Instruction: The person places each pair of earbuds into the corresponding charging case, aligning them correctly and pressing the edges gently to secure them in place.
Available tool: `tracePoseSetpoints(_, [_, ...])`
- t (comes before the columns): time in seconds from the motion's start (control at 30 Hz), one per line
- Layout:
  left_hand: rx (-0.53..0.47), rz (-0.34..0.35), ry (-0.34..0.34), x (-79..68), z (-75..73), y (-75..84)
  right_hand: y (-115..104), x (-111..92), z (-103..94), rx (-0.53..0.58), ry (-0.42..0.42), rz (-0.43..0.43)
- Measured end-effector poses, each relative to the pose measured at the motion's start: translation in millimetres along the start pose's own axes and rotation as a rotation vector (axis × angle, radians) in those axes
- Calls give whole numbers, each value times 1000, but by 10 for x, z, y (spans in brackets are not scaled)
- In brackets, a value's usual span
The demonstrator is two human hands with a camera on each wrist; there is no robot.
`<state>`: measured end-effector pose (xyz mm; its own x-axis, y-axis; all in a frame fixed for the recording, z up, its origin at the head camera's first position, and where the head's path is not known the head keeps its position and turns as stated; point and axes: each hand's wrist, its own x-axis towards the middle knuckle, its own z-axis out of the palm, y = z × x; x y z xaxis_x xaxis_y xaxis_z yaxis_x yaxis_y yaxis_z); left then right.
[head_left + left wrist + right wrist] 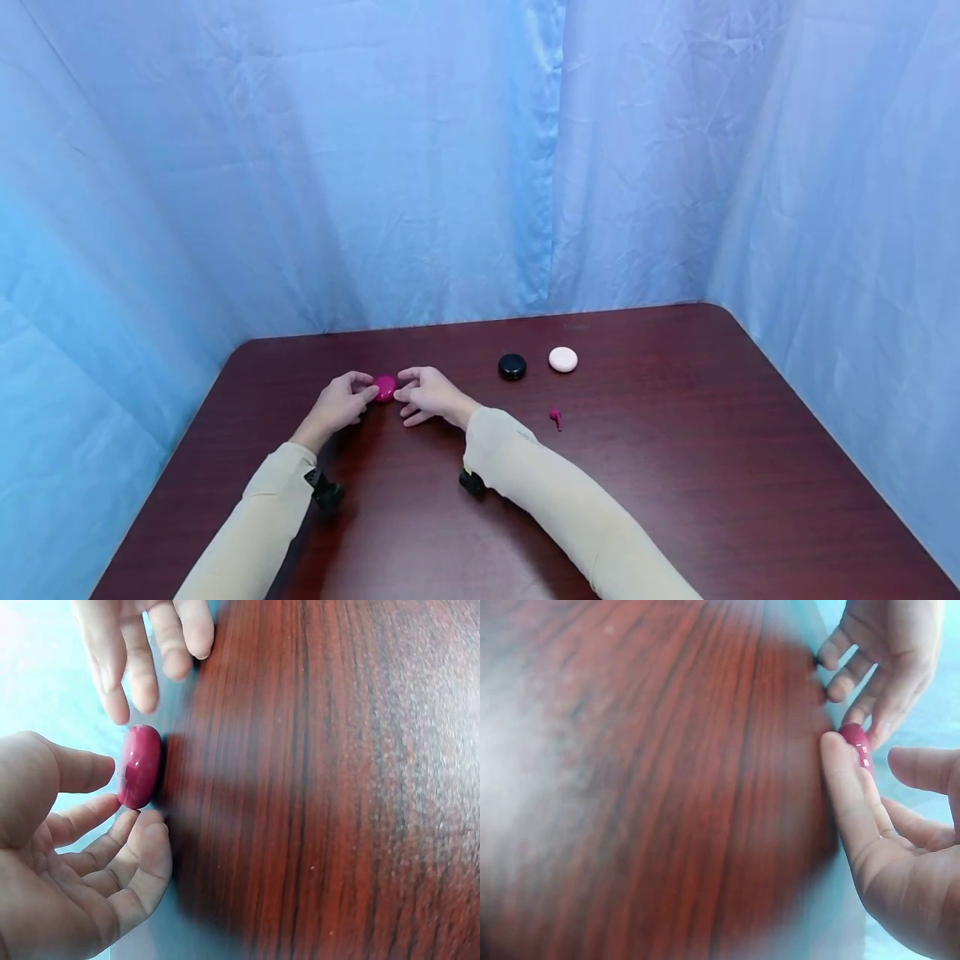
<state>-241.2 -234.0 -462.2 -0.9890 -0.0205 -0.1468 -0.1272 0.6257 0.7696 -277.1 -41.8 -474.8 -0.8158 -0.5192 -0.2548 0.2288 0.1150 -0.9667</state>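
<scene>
A glossy pink round earbud case (385, 389) lies toward the far left of the table. At its left edge, my left hand (341, 406) pinches it between thumb and fingertips. My right hand (431, 395) hovers at the opposite side, its fingers spread and loosely bent, gripping nothing. The left wrist view shows the case (140, 766) from its rim, with the right fingers a little apart from it. In the right wrist view, the right fingers partly hide the case (857, 742). A pink earbud (556, 418) lies to the right of both hands.
Farther right sit a black round case (512, 367) and a white round case (562, 359), side by side. The dark reddish wooden table (675, 467) is bounded by light blue curtains (420, 167) at the back and sides.
</scene>
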Motion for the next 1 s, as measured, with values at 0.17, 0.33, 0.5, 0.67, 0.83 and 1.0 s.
tracePoseSetpoints(0.17, [12,9,-22,1,26,4,3,31,28,-22,7,32])
tracePoseSetpoints(0.33, [-5,20,-50,0,34,47,2,50,33,-59,11,46])
tracePoseSetpoints(0.5, [-10,12,-51,-6,49,92,27,64,50,-84,40,36])
tracePoseSetpoints(0.67, [-16,6,-63,-3,51,93,70,61,81,-88,59,20])
tracePoseSetpoints(0.83, [-30,-7,-83,11,58,88,70,28,100,-90,79,6])
tracePoseSetpoints(1.0, [-41,-18,-83,28,72,93,54,12,94,-103,84,-7])
